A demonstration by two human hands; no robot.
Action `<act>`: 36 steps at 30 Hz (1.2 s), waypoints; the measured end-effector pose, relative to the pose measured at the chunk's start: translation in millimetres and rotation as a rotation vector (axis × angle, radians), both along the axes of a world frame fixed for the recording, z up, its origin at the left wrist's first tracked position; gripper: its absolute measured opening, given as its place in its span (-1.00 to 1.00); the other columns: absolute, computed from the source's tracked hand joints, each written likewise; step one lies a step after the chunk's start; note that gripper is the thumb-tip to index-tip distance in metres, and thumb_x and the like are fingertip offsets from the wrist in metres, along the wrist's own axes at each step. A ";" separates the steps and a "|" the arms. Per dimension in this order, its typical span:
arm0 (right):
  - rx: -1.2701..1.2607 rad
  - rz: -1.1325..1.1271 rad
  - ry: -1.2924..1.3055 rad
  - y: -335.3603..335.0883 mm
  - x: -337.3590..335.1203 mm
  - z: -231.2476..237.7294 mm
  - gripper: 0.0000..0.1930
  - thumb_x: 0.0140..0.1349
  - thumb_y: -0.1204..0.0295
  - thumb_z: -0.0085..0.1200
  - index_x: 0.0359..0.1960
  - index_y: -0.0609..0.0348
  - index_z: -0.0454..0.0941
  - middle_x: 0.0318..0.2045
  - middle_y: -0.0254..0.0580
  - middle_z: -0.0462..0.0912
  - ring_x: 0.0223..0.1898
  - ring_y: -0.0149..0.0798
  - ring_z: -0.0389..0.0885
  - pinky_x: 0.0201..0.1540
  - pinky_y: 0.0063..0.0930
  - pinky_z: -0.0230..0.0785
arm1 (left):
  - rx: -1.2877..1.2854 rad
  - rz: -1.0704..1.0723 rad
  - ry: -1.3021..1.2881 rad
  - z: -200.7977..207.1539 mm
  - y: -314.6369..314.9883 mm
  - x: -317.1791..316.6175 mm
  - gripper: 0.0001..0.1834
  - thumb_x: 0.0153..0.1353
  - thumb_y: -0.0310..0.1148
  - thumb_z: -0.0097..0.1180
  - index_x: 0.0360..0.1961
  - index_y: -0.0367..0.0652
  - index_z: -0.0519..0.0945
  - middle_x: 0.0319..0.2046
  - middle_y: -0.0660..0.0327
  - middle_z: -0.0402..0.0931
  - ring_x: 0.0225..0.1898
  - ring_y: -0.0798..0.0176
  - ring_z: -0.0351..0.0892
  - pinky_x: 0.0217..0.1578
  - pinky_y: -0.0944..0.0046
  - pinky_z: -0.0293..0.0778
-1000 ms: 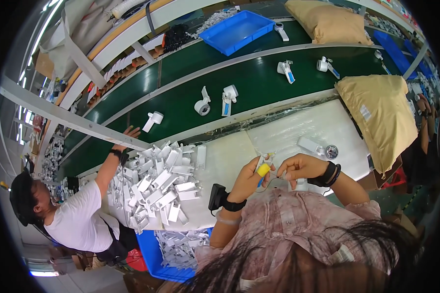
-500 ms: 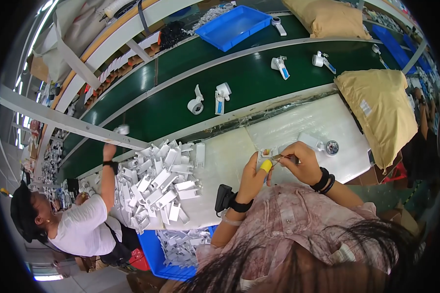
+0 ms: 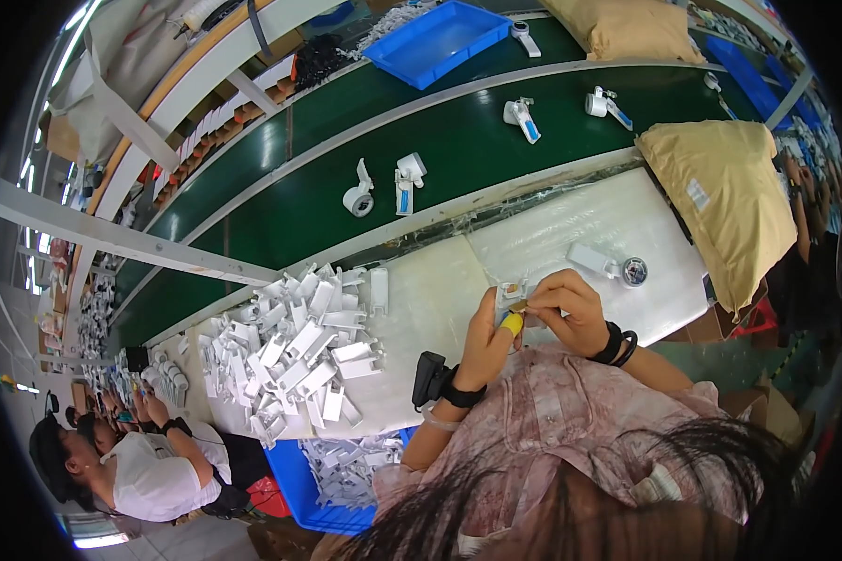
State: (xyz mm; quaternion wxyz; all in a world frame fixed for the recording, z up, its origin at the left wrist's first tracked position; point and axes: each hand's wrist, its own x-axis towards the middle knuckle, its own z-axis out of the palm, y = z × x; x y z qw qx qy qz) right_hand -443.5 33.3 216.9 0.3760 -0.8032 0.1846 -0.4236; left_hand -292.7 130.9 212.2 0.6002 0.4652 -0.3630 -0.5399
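Note:
In front of my body, my left hand [image 3: 482,344] is closed around a small white plastic part [image 3: 512,291], whose upper end sticks out above the fingers. Something yellow [image 3: 512,323], perhaps a fingertip cover, shows at that hand's thumb. My right hand [image 3: 573,313] is pinched against the same spot, its fingertips on a small brownish piece too small to name. Beyond the right hand lies a white handheld device [image 3: 593,260] with a round, dark-centred head [image 3: 634,272]. Left of my hands is a heap of white plastic housings [image 3: 295,346].
A green conveyor belt [image 3: 281,220] runs behind the table [image 3: 421,280], carrying several white devices [image 3: 409,178]. A blue tray [image 3: 440,42] stands at the back. Brown sacks [image 3: 720,206] lie right. A blue bin [image 3: 295,477] of white parts stands below left. A co-worker [image 3: 150,467] is at left.
My right fingertips have drawn closer to the left hand's part. The co-worker's arm has come back from the belt. The view has shifted slightly.

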 end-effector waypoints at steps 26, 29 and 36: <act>-0.153 -0.049 -0.044 -2.1 2.6 -9.4 -0.75 -0.11 0.59 0.34 -0.34 0.06 0.64 -0.39 -0.32 0.56 -0.34 -0.19 0.48 -0.21 -0.35 0.30 | 0.012 -0.006 -0.087 1.1 1.1 -3.7 -0.59 0.18 -0.57 -0.21 0.09 -0.29 0.35 -0.40 0.26 0.43 -0.56 0.50 0.35 -0.55 0.45 0.33; -0.169 -0.063 -0.053 -1.6 3.1 -10.1 -0.74 -0.11 0.60 0.33 -0.33 0.07 0.62 -0.39 -0.32 0.56 -0.34 -0.18 0.48 -0.20 -0.34 0.30 | -0.031 -0.021 -0.039 -6.1 1.2 -1.7 -0.61 0.21 -0.56 -0.18 0.09 -0.30 0.35 -0.39 0.27 0.43 -0.56 0.51 0.35 -0.55 0.46 0.33; -0.170 -0.036 -0.036 -2.0 2.0 -5.1 -0.72 -0.12 0.62 0.32 -0.33 0.07 0.61 -0.41 -0.32 0.55 -0.34 -0.19 0.46 -0.17 -0.33 0.26 | -0.024 0.042 -0.077 -7.8 1.9 -10.4 -0.64 0.36 -0.41 -0.07 0.14 -0.29 0.33 -0.47 0.35 0.40 -0.58 0.55 0.35 -0.58 0.51 0.31</act>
